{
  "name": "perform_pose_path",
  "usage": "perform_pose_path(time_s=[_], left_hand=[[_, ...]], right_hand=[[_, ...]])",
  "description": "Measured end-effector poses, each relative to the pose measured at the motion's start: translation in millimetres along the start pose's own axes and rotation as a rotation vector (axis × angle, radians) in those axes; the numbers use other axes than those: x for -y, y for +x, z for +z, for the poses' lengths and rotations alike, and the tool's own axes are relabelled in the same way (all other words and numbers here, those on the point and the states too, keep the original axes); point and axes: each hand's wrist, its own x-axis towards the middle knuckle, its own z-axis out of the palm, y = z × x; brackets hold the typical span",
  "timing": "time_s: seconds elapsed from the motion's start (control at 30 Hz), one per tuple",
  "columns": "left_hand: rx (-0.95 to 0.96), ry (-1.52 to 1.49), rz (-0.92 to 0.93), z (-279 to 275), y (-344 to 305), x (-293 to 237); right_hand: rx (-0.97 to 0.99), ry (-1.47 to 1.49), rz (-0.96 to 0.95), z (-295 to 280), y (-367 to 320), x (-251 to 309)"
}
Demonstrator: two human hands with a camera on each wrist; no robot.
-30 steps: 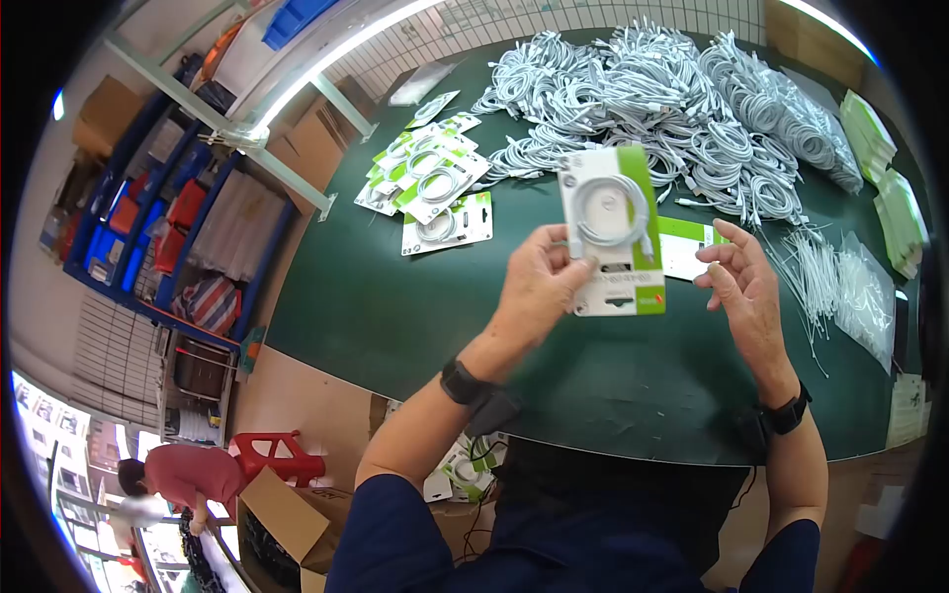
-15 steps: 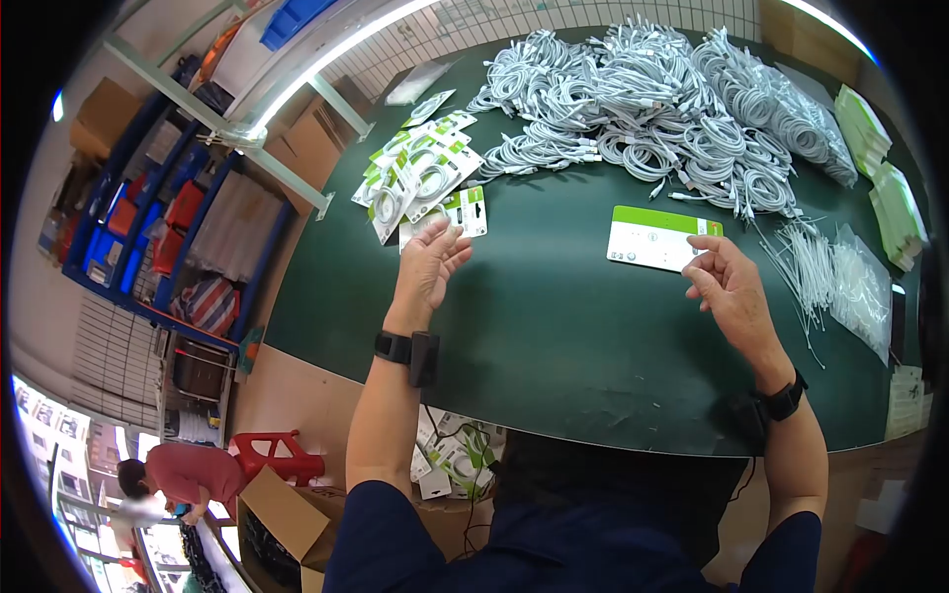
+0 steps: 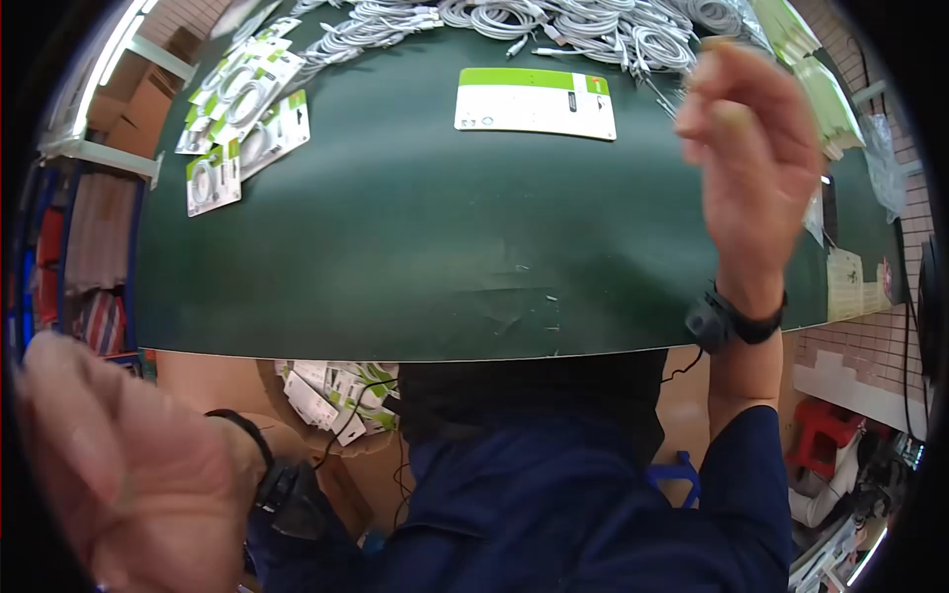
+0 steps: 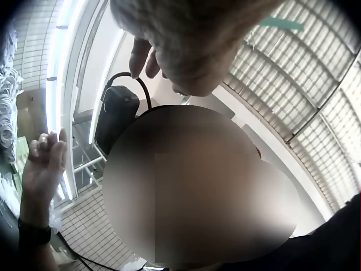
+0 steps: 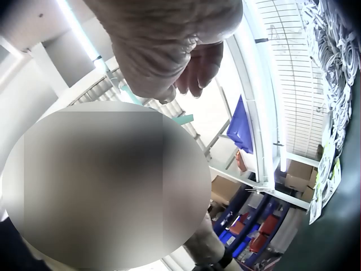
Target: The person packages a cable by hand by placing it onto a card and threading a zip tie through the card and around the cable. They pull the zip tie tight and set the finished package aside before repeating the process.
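Note:
Large and blurred, my left hand is raised close to the head camera at the lower left, its fingers bent loosely around nothing. My right hand is up over the table's right side, fingers loosely curled and empty. Left of it, a white and green card lies flat with no cable on it. Carded cables overlap in a pile at the table's left, one small pack at their near edge. Coiled grey-white cables are heaped along the far side.
The dark green table has its near edge by my body. Stacked green-white cards stand at the far right. Below the table edge, a box holds more carded packs. A dark cord hangs beside it.
The pack my left hand held has been let go at the left pile. That hand has come back toward the camera, and my right hand has lifted off the card. The head view has shifted downward.

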Motion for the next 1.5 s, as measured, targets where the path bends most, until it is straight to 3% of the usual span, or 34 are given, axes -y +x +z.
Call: perform_pose_path(time_s=[0.13,0.3,0.47,1.5], left_hand=[[-0.018,-0.023,0.083,10.5,-6.0,4.7],[-0.041,-0.019,0.120,13.0,-9.2,7.6],[-0.045,-0.010,0.145,12.6,-9.7,6.9],[-0.155,-0.088,0.346,34.4,-38.5,36.7]], right_hand=[[0.106,0.204,-0.220,-11.4,5.2,63.4],[0.295,0.276,-0.189,-4.4,3.0,105.7],[0.365,0.281,-0.143,1.3,0.9,120.0],[0.447,0.225,-0.105,-10.5,-24.2,107.4]])
